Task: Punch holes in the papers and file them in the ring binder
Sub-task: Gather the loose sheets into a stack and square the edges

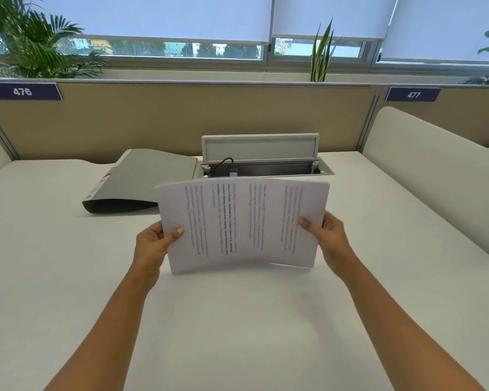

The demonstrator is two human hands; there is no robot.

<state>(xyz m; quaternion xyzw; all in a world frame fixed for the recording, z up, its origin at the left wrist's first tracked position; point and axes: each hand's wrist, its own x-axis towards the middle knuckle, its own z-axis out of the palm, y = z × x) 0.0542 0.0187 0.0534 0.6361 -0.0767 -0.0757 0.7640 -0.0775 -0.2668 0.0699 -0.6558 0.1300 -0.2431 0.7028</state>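
**Early stage: papers in hand, nothing punched or filed**

You hold the papers point(243, 221) up in front of you over the middle of the table point(237, 320), printed side toward you, with the text lines running top to bottom. Your left hand point(153, 244) has its grip clamped on the stack's left edge, thumb on the front and fingers behind. Your right hand point(326, 235) grips the right edge the same way. The lower edge sits close to the table; whether it touches cannot be told.

No holes show along any visible edge, so by my reading the punching is not yet done. No hole punch is in view, so you would need to find one first. The ring binder point(147, 179) lies closed and flat at the far left, just behind the stack's left corner, so opening it and threading the sheets onto the rings is also left.

Counted:
- one stack of papers, number of sheets impossible to tell
- one grey ring binder
- two hands, both on the stack
- one cable well point(260, 167) set into the far table, its lid point(260, 146) raised, with one black cable inside
- two number plates, 476 point(22, 91) at far left and 477 point(413, 94) at far right
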